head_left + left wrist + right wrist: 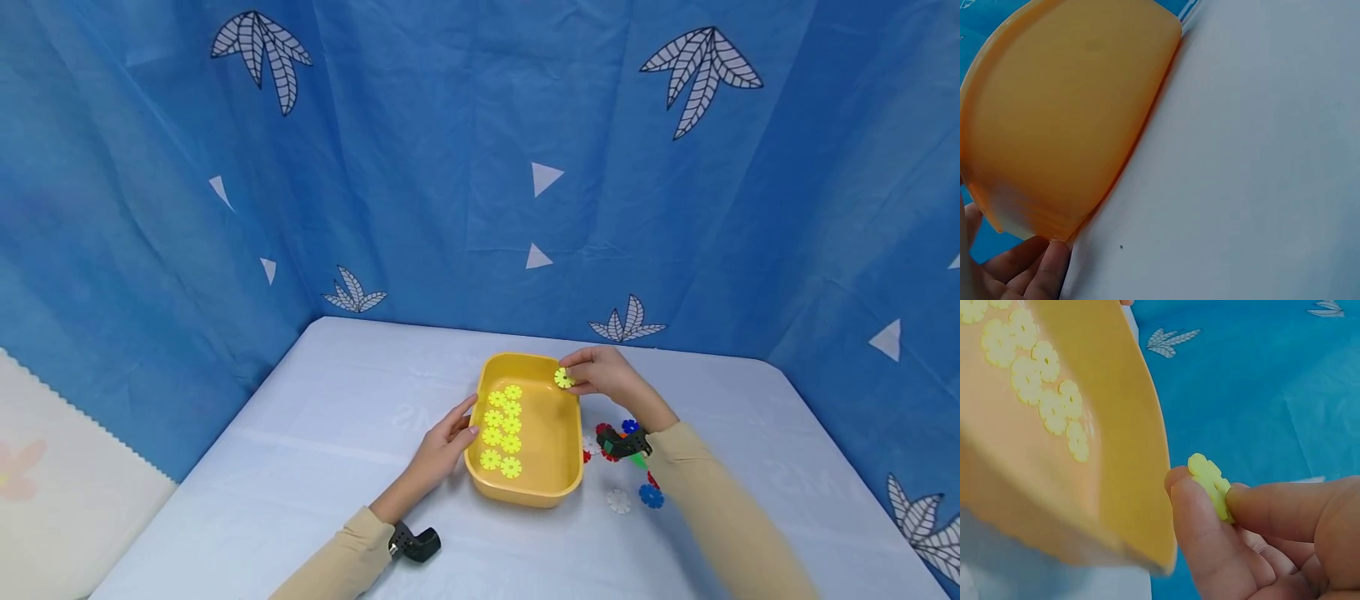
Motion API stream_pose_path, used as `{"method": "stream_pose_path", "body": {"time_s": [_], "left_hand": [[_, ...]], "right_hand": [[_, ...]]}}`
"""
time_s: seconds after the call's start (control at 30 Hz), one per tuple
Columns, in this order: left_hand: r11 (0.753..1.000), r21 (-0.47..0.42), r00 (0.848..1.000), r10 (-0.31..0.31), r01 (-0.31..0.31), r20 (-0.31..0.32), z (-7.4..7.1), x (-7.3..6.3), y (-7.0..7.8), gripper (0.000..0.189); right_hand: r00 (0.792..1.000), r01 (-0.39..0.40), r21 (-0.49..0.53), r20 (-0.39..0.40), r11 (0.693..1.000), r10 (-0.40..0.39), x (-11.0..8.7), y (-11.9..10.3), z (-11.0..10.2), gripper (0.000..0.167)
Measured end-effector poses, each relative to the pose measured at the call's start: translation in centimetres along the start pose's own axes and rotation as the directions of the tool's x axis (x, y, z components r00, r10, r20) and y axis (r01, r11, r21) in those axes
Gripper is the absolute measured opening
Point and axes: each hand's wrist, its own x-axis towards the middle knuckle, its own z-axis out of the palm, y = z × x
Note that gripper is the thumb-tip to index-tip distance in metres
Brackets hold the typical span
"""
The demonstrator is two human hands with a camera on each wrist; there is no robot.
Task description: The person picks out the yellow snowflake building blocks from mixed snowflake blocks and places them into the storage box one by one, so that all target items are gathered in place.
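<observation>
A yellow plastic basin (pixel 534 492) stands on the table with two rows of yellow flower-shaped plastic discs (pixel 511 426) along the left of its floor. My left hand (pixel 442 437) holds the basin's left side, thumb at the rim; in the left wrist view its fingers (pixel 1047 269) touch the basin's outer wall. Over the far right corner of the basin, my right hand (pixel 606 372) pinches one more yellow flower disc (pixel 563 378) between thumb and fingertips. The right wrist view shows this disc (pixel 1211 484) held edge-on, just beside the rim.
Loose flower discs in other colours lie right of the basin, partly hidden under the right forearm: a blue disc (pixel 651 496), a white disc (pixel 618 501) and several red and green ones. A blue patterned curtain (pixel 465 167) hangs behind the white table (pixel 330 400).
</observation>
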Motion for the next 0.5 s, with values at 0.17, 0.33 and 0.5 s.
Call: {"method": "stream_pose_path", "body": {"time_s": [0.17, 0.33, 0.5], "left_hand": [[1.0, 0.014, 1.0, 0.002, -0.002, 0.008, 0.0, 0.0, 0.0, 0.054], [1.0, -0.014, 1.0, 0.004, -0.004, -0.005, 0.1, 0.1, 0.0, 0.054], [0.999, -0.041, 1.0, 0.015, -0.015, -0.017, 0.1, -0.1, 0.1, 0.054]], "right_hand": [[1.0, -0.016, -0.006, -0.018, 1.0, 0.015, 1.4, -0.8, 1.7, 0.027], [0.999, -0.032, -0.022, -0.039, 0.999, 0.031, 2.3, -1.5, 3.3, 0.024], [0.998, -0.047, -0.038, -0.053, 0.998, 0.045, 3.1, -1.6, 4.7, 0.022]]}}
